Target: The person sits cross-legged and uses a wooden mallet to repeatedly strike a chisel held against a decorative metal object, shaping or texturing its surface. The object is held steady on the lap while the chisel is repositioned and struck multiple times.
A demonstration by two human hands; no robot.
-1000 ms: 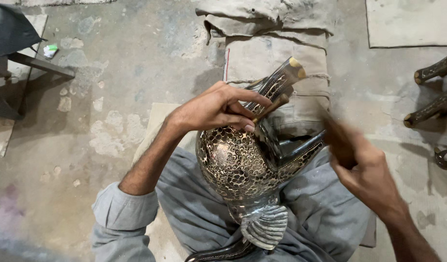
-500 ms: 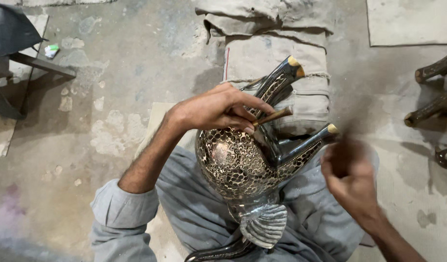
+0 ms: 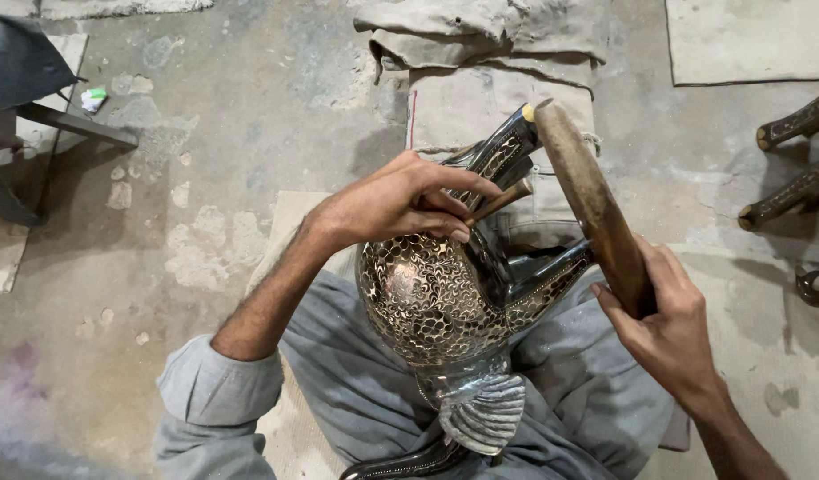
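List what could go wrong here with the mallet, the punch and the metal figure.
1. The left hand pinches the thin punch close to where the wooden mallet in the right hand would land; a glancing blow might hit the fingers.
2. The patterned metal figure rests on the person's lap, not a fixed support, so it may shift under a strike and the punch could skid across the pattern.

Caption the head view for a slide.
Left hand steadies a thin punch on an ornate metal animal figure; right hand raises a wooden mallet.
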